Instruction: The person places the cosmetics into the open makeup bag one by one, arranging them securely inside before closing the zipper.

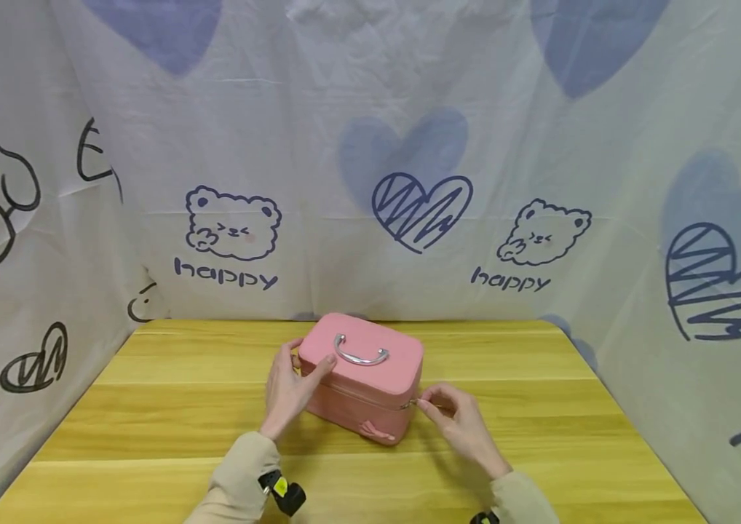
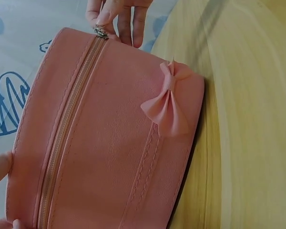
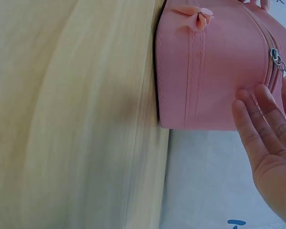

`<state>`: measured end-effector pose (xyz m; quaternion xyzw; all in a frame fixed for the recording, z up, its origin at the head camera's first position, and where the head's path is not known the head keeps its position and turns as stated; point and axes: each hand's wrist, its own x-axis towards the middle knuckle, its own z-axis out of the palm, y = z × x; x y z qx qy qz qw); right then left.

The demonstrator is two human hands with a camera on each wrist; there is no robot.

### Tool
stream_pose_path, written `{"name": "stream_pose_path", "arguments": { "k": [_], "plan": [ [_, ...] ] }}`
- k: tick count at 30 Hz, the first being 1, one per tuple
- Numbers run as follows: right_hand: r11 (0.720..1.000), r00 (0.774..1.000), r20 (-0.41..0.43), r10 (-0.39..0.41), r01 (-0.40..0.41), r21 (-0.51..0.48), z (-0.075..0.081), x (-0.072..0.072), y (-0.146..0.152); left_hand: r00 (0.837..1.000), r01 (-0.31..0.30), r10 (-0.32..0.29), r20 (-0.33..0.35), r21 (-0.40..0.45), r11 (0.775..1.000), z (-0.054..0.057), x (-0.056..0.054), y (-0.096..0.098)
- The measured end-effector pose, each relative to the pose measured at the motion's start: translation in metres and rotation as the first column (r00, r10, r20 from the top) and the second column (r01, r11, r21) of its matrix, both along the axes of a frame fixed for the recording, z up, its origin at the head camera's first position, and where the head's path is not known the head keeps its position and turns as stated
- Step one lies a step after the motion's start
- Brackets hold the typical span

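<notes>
A pink cosmetic case (image 1: pixel 344 409) with a silver handle (image 1: pixel 359 360) on its lid stands upright on the table, turned at an angle. My left hand (image 1: pixel 284 389) grips its left end, thumb over the lid's edge and fingers at the side. At the front right corner, my right hand (image 1: pixel 461 422) pinches the metal zipper pull (image 3: pixel 278 59) between thumb and index finger; the other fingers lie beside the case's end. Along the front, the zipper's teeth (image 2: pixel 66 129) look joined. A pink bow (image 2: pixel 169 98) decorates the lower front. The case's far side is hidden.
The wooden table (image 1: pixel 167 407) stretches to both sides of the case. A white cloth (image 1: pixel 344 87) printed with hearts and bears hangs behind the table and along both sides. Each sleeve carries a black wrist device (image 1: pixel 282 493).
</notes>
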<state>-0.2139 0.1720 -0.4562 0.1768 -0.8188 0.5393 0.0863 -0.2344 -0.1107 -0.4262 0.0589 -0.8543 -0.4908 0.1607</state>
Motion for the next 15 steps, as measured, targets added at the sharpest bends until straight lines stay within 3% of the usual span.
{"name": "stream_pose_path", "arguments": {
  "k": [8, 15],
  "plan": [
    [0.994, 0.981, -0.160, 0.107, -0.105, 0.025, -0.004, 0.004, -0.010, 0.999, 0.019, -0.016, -0.028, 0.073, 0.997, -0.003, 0.000, -0.002],
    [0.991, 0.940, -0.320, 0.116, -0.089, 0.100, -0.004, 0.007, -0.028, 0.991, 0.133, -0.131, -0.025, 0.148, 0.980, -0.002, 0.007, 0.005]
  ]
}}
